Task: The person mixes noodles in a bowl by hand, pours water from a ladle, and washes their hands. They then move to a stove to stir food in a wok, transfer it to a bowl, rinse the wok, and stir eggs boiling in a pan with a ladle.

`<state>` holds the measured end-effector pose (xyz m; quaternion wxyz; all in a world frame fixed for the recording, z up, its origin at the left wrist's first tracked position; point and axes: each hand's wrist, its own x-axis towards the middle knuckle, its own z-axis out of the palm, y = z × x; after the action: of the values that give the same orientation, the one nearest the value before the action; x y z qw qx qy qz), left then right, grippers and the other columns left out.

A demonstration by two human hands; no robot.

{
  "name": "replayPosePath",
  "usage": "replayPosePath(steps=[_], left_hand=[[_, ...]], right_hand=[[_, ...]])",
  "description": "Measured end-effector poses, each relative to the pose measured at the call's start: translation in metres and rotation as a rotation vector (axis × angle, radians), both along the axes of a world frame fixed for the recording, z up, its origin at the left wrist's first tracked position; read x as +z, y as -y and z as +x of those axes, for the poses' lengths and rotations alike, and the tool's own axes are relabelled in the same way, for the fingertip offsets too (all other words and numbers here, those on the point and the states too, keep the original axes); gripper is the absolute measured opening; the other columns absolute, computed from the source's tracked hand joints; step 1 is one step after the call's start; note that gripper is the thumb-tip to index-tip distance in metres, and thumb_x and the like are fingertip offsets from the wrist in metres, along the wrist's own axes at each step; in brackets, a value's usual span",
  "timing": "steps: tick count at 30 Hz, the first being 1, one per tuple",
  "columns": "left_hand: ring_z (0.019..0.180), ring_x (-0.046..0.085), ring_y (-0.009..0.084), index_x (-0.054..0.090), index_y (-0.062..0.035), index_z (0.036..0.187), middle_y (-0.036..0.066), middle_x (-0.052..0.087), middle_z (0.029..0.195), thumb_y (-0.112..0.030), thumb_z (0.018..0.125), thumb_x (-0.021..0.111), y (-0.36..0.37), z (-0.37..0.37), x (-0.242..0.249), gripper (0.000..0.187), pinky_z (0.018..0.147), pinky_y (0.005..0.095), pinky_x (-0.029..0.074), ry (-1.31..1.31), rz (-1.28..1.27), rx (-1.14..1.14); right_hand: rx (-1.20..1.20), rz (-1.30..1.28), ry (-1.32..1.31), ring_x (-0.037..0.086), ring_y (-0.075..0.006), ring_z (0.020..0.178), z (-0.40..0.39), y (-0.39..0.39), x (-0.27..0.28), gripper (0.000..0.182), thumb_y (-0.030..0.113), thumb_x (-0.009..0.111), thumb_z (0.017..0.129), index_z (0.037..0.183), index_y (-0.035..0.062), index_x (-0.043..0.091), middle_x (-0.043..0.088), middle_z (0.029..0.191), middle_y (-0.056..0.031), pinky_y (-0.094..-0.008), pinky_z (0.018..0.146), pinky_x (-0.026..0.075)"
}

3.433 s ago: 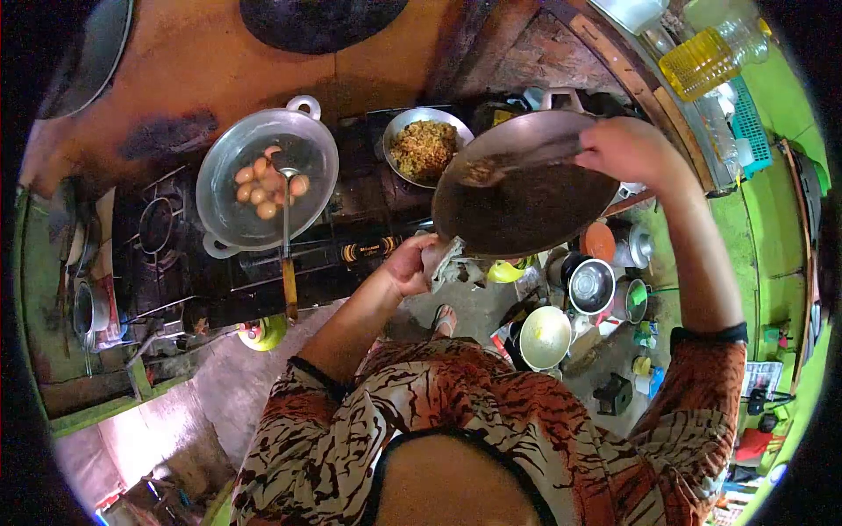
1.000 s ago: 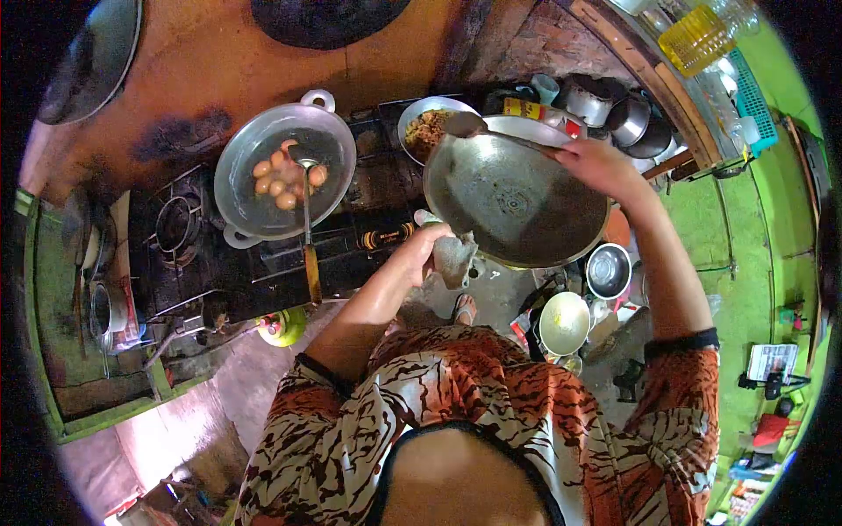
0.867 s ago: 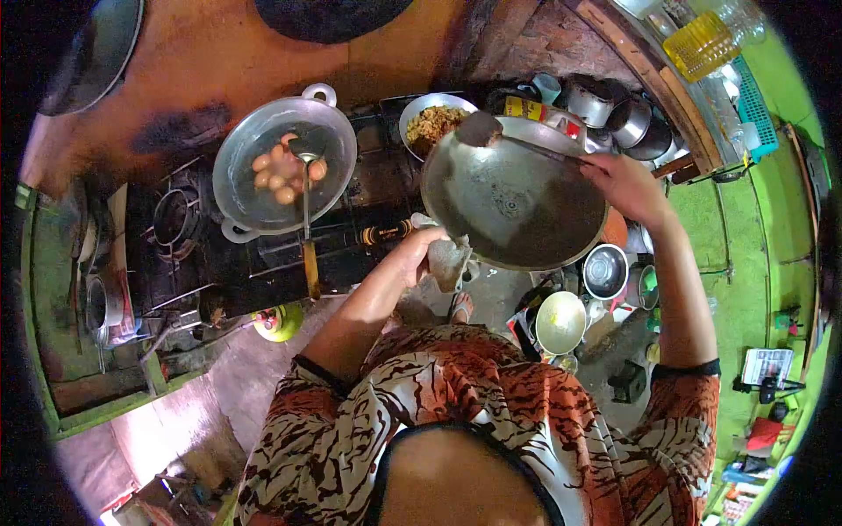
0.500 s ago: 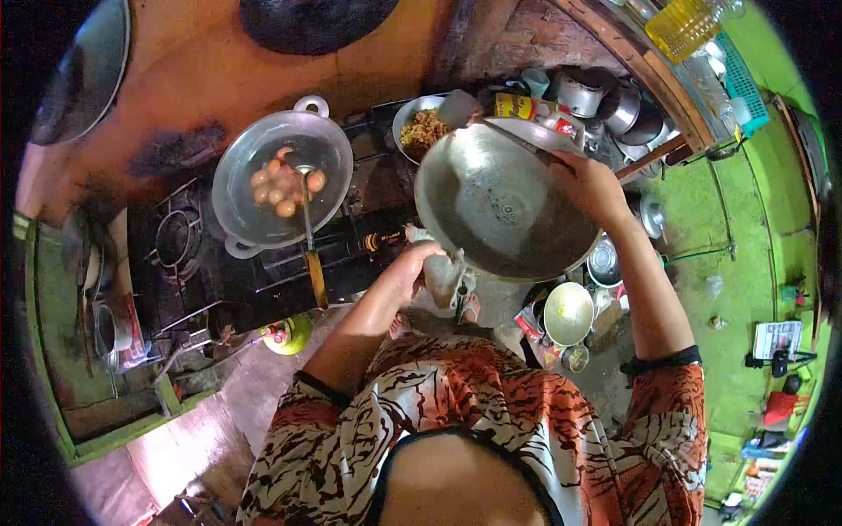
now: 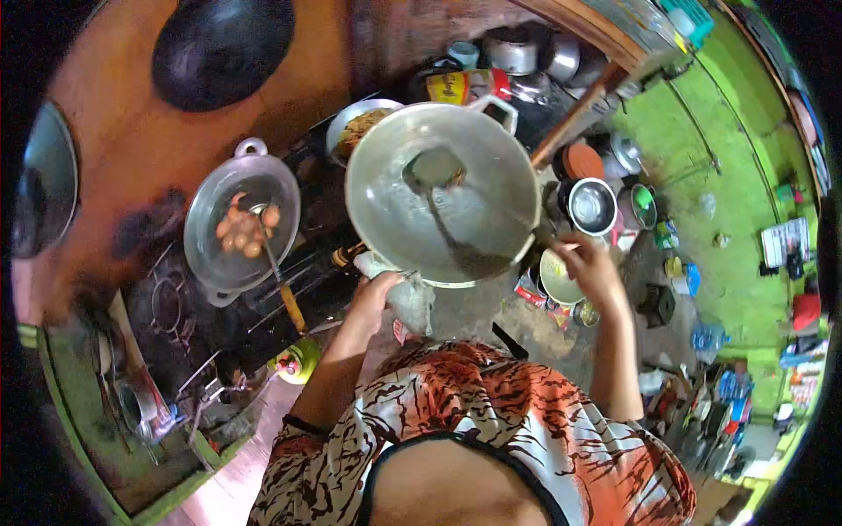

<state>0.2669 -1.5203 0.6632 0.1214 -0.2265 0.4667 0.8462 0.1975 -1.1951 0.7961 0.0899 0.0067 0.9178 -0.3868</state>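
A large grey metal wok (image 5: 386, 202) hangs tilted in front of me. My left hand (image 5: 375, 294) is closed on its near left edge, with a greyish cloth (image 5: 412, 309) bunched in the grip. Inside the wok lies a dark spatula (image 5: 434, 167), its handle slanting down toward the near right wall, where shadow hides its end. My right hand (image 5: 592, 272) is just outside the right rim, fingers curved and apart, with nothing visible in them. On the stove at left, a second wok (image 5: 200, 206) holds several round brownish pieces in liquid and a ladle (image 5: 287, 294) with a wooden handle.
A bowl of fried food (image 5: 364, 131) sits behind the held wok. Pots (image 5: 511, 54) and a yellow-red packet (image 5: 460, 86) stand at the back. A pale bowl (image 5: 554, 276) and a metal pot (image 5: 592, 207) are at right. A green gas cylinder (image 5: 298, 359) stands below the stove.
The wok has shifted left and its inside now faces me more. The spatula, earlier at its far rim by my right hand, now lies inside. My right hand has come down and away.
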Motion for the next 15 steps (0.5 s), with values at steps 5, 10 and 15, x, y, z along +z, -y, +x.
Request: replayPosePath(steps=[5,10,15], left_hand=[[0.076,0.061,0.0209,0.056,-0.0019,0.104,0.008,0.062,0.089,-0.022,0.075,0.058,-0.036,0.011,-0.014,0.035,0.067,0.0346,0.049,0.060,0.045,-0.034],[0.062,0.062,0.0245,0.057,-0.0035,0.099,0.010,0.063,0.079,-0.030,0.079,0.053,-0.103,0.032,-0.036,0.034,0.033,0.0348,0.042,0.121,0.114,-0.157],[0.067,0.062,0.0198,0.059,-0.0050,0.095,0.006,0.064,0.083,-0.032,0.079,0.054,-0.171,0.057,-0.061,0.032,0.045,0.0342,0.047,0.188,0.110,-0.267]], right_hand=[[-0.090,-0.221,0.217,0.051,-0.0115,0.061,0.067,-0.020,-0.074,0.035,0.029,0.057,0.087,0.109,0.0015,0.052,0.061,0.077,-0.0060,-0.0260,0.055,0.042],[0.008,-0.585,0.583,0.057,-0.0133,0.073,0.114,-0.074,-0.082,0.042,0.036,0.052,0.090,0.117,0.0037,0.051,0.062,0.086,-0.0059,-0.0261,0.061,0.047],[-0.205,-0.449,0.476,0.058,-0.0130,0.077,0.163,-0.192,-0.105,0.042,0.038,0.051,0.090,0.116,0.0052,0.053,0.062,0.091,-0.0058,-0.0265,0.066,0.048]])
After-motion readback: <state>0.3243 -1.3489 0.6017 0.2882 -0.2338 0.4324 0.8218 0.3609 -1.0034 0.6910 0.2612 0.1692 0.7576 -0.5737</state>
